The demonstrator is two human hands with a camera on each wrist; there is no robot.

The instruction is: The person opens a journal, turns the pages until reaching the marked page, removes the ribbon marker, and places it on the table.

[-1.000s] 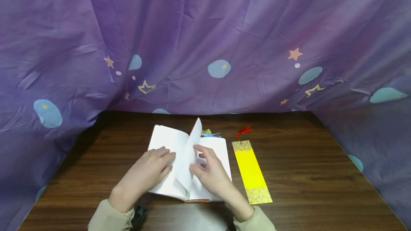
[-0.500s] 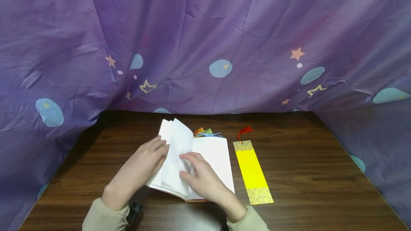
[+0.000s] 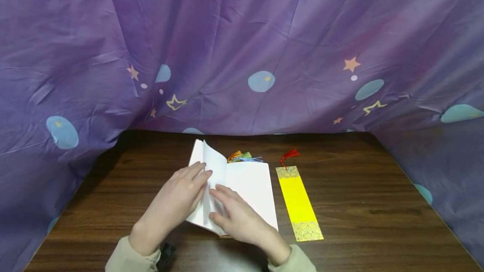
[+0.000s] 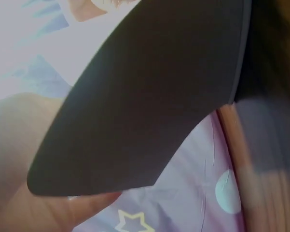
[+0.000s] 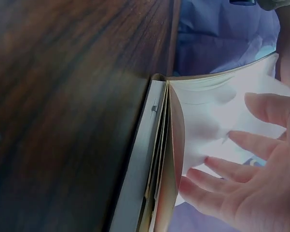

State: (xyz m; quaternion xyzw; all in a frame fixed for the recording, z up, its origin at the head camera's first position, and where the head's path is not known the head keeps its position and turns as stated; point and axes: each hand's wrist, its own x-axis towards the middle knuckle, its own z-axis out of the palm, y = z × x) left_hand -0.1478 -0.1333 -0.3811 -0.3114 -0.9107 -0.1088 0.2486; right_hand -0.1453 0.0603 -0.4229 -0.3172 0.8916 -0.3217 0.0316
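An open book [image 3: 251, 188] with blank white pages lies on the table, its left side tilted up. My left hand [image 3: 179, 190] rests on the left pages, fingers extended toward a raised page [image 3: 215, 160]. Low on that page, my right hand [image 3: 240, 217] touches it with spread, slightly bent fingers; the right wrist view shows those fingers [image 5: 227, 169] against the white paper. Orange, green and blue tassels [image 3: 245, 157] stick out past the book's top edge. To the right lies a yellow bookmark [image 3: 296, 200] with a red tassel [image 3: 290, 153]. A dark shape blocks most of the left wrist view.
The dark wood-grain table [image 3: 363, 196] extends to both sides of the book. Behind it hangs a purple curtain [image 3: 211, 53] printed with stars and planets, reaching down to the table's back edge.
A page that stood upright near the middle has swung left, and the left part of the book has tilted up. The right hand moved left with it; the tassels became more visible.
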